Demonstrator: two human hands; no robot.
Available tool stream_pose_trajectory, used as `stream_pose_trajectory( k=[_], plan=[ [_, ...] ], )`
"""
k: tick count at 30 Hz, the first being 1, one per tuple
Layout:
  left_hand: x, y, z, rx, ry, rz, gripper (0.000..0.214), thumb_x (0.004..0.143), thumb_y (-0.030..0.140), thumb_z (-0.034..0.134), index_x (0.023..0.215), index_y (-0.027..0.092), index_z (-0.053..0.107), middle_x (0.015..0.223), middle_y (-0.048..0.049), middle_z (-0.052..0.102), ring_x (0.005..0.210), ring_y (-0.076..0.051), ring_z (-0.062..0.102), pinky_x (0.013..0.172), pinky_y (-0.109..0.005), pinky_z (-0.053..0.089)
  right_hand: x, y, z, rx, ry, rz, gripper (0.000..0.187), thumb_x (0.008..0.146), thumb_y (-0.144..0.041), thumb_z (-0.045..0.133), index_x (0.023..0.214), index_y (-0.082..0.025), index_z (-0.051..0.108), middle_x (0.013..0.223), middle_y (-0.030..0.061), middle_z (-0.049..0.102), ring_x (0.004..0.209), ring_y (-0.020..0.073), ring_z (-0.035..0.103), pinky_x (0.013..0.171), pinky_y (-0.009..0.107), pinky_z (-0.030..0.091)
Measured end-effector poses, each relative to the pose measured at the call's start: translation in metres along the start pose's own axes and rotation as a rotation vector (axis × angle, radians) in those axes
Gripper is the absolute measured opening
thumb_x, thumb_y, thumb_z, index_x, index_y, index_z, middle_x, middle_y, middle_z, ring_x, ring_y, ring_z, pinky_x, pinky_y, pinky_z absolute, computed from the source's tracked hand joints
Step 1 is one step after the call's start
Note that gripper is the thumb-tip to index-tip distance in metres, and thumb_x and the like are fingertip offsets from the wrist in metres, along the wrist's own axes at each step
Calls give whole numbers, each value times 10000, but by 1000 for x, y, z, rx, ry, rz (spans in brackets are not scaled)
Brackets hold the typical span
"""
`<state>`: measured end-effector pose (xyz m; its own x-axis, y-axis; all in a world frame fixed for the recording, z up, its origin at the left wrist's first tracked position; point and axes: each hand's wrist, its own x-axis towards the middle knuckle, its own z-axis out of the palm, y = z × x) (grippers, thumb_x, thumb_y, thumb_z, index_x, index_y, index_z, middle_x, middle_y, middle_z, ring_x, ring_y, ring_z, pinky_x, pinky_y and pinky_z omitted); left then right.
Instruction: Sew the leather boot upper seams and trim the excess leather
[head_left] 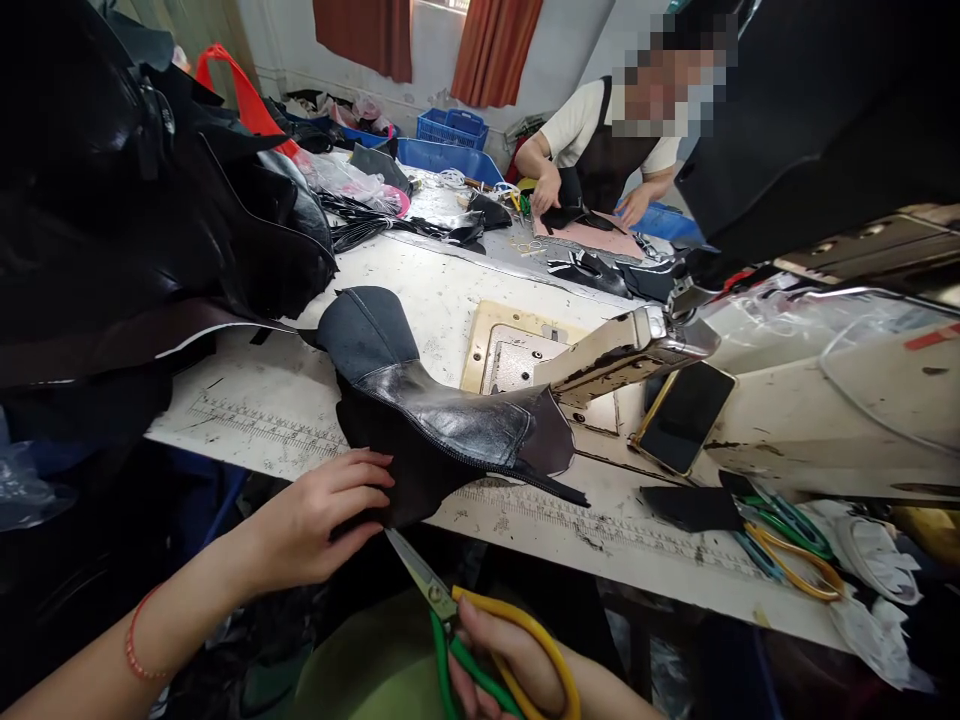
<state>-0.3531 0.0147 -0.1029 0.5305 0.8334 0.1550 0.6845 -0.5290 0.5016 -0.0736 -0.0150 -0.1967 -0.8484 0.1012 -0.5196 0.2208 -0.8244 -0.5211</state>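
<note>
A black leather boot upper [457, 410] with a zipper along its lower edge lies on the white sewing machine table, its shaft toward the left. My left hand [326, 515] grips the dark lining edge of this upper between thumb and fingers. Below the table's front edge, my right hand [510, 645] is closed round scissors [427, 580] with yellow and green handles. Their blades point up and left, and the tip is close to my left thumb and the lining. The blades look nearly closed.
A sewing machine arm [622, 350] reaches in from the right, beside a phone [686, 415]. More scissors [795, 560] lie at the right. Black leather pieces [247, 200] are piled at the left. A co-worker [600, 140] handles black pieces across the table.
</note>
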Motion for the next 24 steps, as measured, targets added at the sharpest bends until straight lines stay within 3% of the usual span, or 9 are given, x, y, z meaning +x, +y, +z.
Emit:
stream_pose_trajectory(
  k=[3,6,9,15,24],
  plan=[
    [-5,16,6,227,130,22,194,834,109,616,1019,129,669,1025,-132,697,1051,-282,598,913,-404,525,-5,-3,3,-83,64,-59,765,826,-826,389,556,-128,547,365,-43,382,270,51,335,296,160,233],
    [-7,28,15,420,177,86,147,813,83,640,948,116,689,900,-110,711,851,-245,630,763,-382,553,-13,-8,6,-234,113,-124,730,892,-769,371,626,-120,573,395,-50,405,289,45,355,309,150,242],
    [-8,33,25,516,260,115,99,821,43,644,891,99,685,842,-94,708,789,-222,642,721,-362,563,-19,-16,10,-295,130,-119,699,907,-744,387,637,-123,560,403,-54,408,287,38,344,308,147,231],
    [-17,33,44,445,465,114,237,733,-65,729,940,24,654,899,-127,690,892,-233,633,800,-373,569,-9,-26,21,-107,60,-45,742,791,-849,399,607,-144,541,374,-49,401,262,55,338,281,159,253],
    [-31,37,69,314,627,-142,340,763,-106,671,1013,123,658,983,-86,593,981,-218,630,845,-365,556,4,-21,21,-60,69,-47,732,755,-852,446,590,-147,553,386,-42,415,263,59,341,255,166,235]
  ],
)
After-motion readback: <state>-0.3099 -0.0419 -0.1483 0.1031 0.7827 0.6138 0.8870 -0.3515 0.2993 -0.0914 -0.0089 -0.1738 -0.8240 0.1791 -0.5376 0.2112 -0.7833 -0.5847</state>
